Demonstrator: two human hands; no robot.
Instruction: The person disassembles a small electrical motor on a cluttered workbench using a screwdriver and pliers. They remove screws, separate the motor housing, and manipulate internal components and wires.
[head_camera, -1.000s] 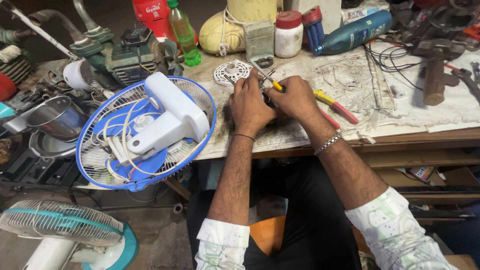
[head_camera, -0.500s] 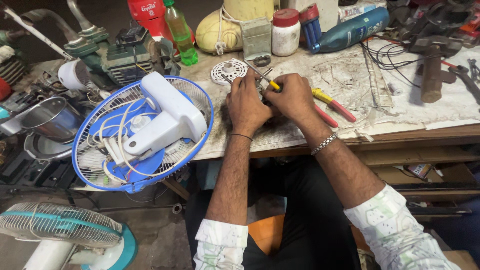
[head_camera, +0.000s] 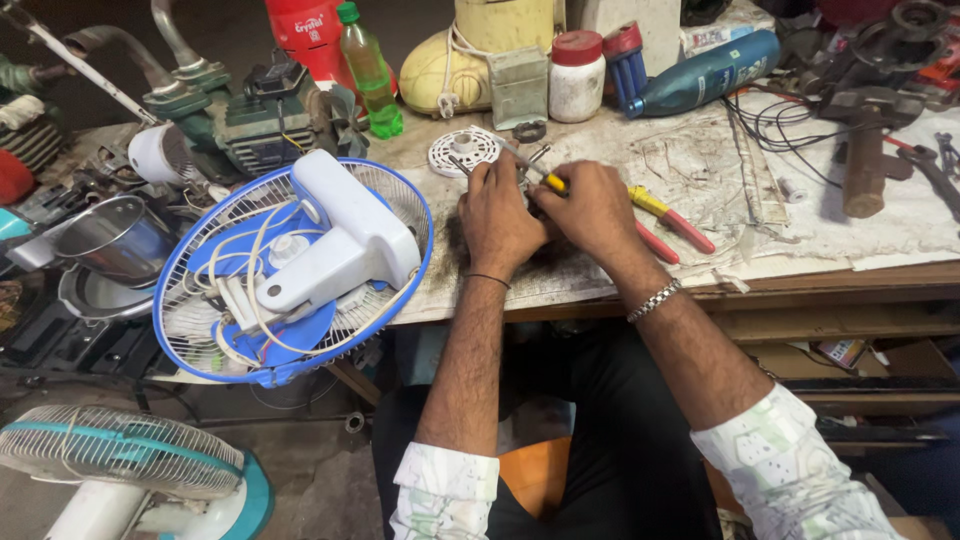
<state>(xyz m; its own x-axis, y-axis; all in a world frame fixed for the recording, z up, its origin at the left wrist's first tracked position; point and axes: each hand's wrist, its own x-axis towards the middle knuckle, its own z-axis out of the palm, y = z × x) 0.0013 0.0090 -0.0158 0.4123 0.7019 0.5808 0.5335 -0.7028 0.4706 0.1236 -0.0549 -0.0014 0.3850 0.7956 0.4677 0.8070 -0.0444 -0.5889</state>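
Observation:
My left hand (head_camera: 497, 215) and my right hand (head_camera: 588, 205) are close together on the workbench (head_camera: 700, 190), over a small part hidden between them. My right hand is closed around a yellow-handled screwdriver (head_camera: 545, 180), whose metal shaft points up and left toward a white round perforated disc (head_camera: 466, 150). My left hand's fingers are curled on the hidden part. Red and yellow pliers (head_camera: 672, 222) lie just right of my right hand.
A blue and white table fan (head_camera: 300, 265) lies face down at the bench's left edge. Bottles, jars and a blue flask (head_camera: 705, 72) line the back. A hammer (head_camera: 862, 165) and cables lie at right. Another fan (head_camera: 120, 465) stands on the floor.
Both hands have stayed on the same spot with small shifts; the screwdriver's angle has changed slightly. The view has tilted a little.

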